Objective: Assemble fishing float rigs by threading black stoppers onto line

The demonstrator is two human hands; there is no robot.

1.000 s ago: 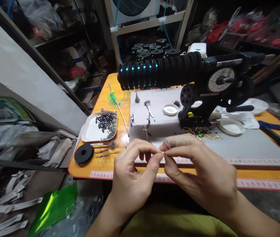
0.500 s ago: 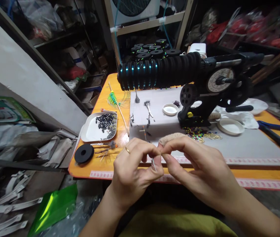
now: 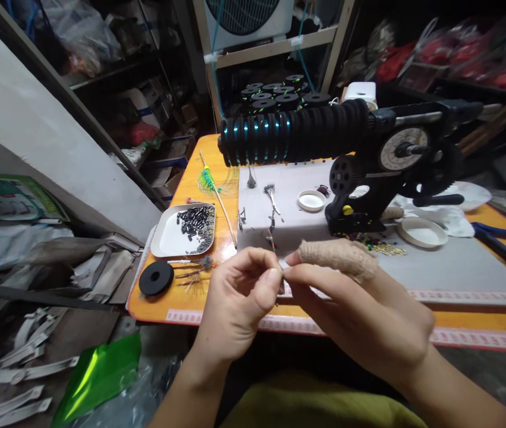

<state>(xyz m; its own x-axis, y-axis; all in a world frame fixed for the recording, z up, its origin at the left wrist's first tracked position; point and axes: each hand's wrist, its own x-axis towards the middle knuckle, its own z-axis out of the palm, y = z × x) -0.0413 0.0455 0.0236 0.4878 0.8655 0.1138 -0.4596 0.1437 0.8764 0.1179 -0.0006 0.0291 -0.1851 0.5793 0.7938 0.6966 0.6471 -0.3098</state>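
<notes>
My left hand is closed in a pinch, thumb pressed to the forefinger, over the front part of the grey board. My right hand meets it fingertip to fingertip, its thumb and fingers also pinched together. A beige knitted cover wraps one right finger. Whatever sits between the fingertips is too small and hidden to name. Just beyond the hands lie small dark fittings and a thin orange-tipped piece. A bundle of wire-like strands with a white stem rests farther back.
A black winding machine carries spools with blue line. White tray of black cylinders and a black foam spool stand left. Beads, a shallow white dish and blue-handled pliers are at right.
My right hand has turned so its covered finger now points out toward the left. The left thumb has come up against the forefinger, and the thin white strand by it no longer shows.
</notes>
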